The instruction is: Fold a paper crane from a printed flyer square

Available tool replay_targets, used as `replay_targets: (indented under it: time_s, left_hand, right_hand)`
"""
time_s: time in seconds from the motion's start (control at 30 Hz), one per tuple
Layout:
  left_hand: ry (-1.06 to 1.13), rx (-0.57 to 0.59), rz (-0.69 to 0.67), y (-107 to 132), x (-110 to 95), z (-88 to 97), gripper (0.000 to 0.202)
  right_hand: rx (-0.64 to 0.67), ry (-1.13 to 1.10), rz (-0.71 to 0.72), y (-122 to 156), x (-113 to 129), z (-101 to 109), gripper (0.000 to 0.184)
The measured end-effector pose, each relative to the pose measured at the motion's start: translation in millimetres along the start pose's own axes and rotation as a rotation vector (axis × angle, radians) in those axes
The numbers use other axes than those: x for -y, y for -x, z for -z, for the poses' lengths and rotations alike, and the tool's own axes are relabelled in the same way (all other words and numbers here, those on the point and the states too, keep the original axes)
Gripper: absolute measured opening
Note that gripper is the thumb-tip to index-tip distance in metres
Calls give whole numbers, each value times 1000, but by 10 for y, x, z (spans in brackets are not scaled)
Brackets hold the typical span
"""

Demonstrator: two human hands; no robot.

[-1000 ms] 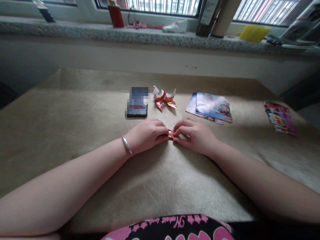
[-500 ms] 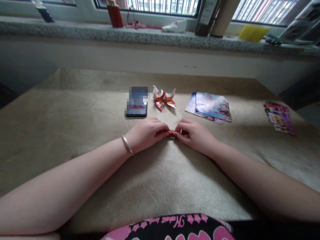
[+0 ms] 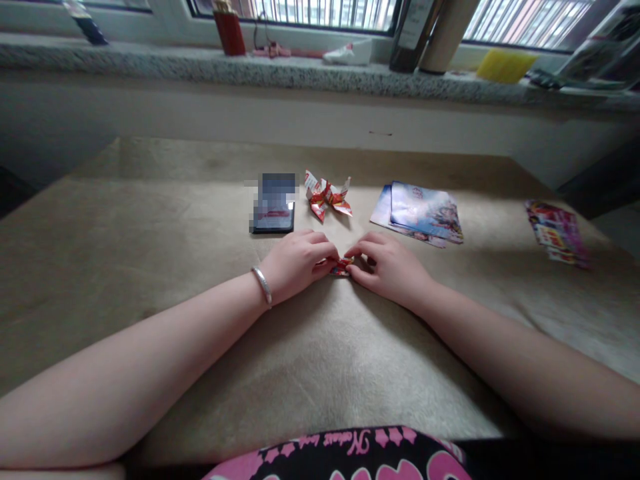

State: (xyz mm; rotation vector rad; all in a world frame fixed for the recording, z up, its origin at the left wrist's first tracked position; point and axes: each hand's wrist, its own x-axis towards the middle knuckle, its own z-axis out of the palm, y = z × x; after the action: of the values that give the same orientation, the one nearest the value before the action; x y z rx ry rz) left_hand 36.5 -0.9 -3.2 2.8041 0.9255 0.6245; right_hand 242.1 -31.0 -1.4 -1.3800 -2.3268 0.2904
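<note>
A small folded piece of red printed paper (image 3: 342, 267) lies on the table between my fingertips. My left hand (image 3: 301, 261), with a silver bangle at the wrist, pinches its left end. From the right, my right hand (image 3: 387, 264) grips the other end between thumb and fingers. The fingers cover part of the paper, so its full shape is hidden. Just beyond my hands sits a red and white folded paper pinwheel shape (image 3: 327, 197) with pointed tips standing up. To its left lies a phone (image 3: 275, 207), its screen partly pixelated.
Blue printed sheets (image 3: 425, 210) lie overlapped right of the folded shape. Farther right are pink and red printed papers (image 3: 557, 233). Behind the beige table (image 3: 165, 220), a stone windowsill (image 3: 300, 69) holds a red container (image 3: 230, 30), tall bottles and a yellow object (image 3: 506, 65).
My left hand has shifted slightly right and away from me. My right fingers have spread a little, and more of the small red paper shows between my hands.
</note>
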Motion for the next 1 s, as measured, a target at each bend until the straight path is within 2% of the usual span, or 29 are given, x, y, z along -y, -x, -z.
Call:
replay_targets:
  time_s: [0.07, 0.23, 0.33, 0.67, 0.83, 1.0]
  left_hand:
    - [10, -25, -5, 1, 9, -7, 13]
    - [-28, 13, -36, -8, -12, 10, 10]
    - [-19, -2, -42, -12, -39, 22, 11]
    - [138, 29, 35, 5, -33, -9, 5]
    - [96, 20, -3, 8, -54, -17, 5]
    - [20, 34, -19, -4, -74, -18, 14]
  right_hand:
    - [-8, -16, 3, 3, -13, -9, 15]
    - [-9, -124, -11, 10, -42, -33, 9]
    - [1, -153, -13, 15, -46, -29, 5]
    - [7, 24, 131, 30, -31, -14, 7]
    - [-4, 24, 151, 23, -33, -21, 5]
    - [2, 28, 163, 15, -11, -19, 9]
